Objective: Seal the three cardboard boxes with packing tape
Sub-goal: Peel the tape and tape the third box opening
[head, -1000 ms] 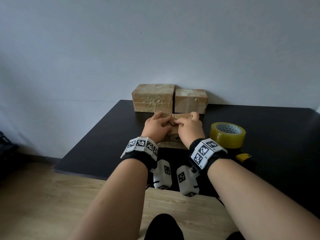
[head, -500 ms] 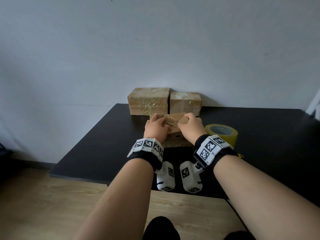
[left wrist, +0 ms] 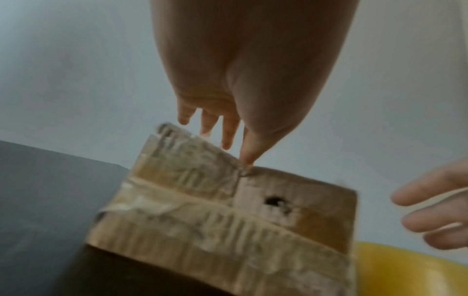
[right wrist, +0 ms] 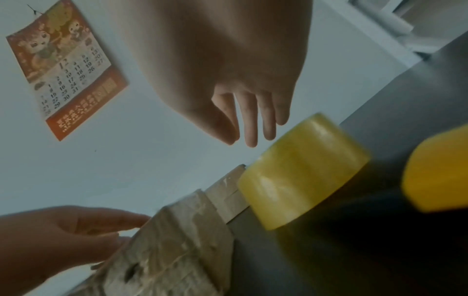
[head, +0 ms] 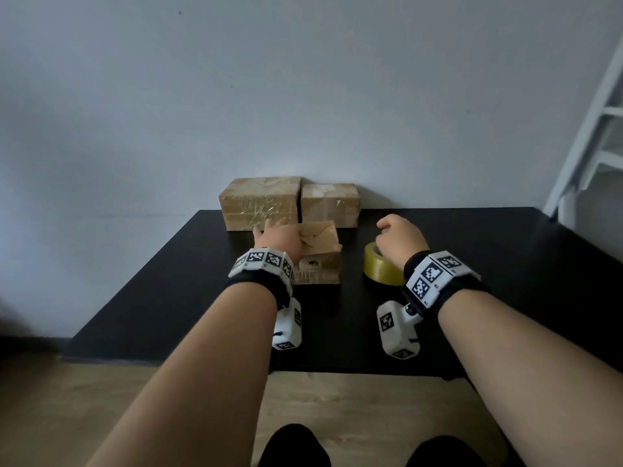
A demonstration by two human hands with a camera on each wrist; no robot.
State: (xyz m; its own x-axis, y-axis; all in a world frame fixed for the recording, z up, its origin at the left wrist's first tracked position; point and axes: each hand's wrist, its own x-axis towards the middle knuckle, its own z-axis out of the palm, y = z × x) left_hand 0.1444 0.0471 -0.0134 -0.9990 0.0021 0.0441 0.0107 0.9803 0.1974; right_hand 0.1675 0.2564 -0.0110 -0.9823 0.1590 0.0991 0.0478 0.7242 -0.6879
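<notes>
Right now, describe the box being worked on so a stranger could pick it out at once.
On the black table against the wall, two cardboard boxes stand side by side at the back. Just in front of them is the small box, beside the yellow tape roll. Only it has the left hand pressing its flaps.

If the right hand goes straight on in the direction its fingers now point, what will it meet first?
Most likely the yellow tape roll: the right hand hangs open just above it, fingers pointing down toward its top. Depth is unclear, so the fingers might pass its far edge.

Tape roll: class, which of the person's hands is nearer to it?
Right. The right hand hovers open just above the tape roll; the left hand rests on the small box beside it.
</notes>
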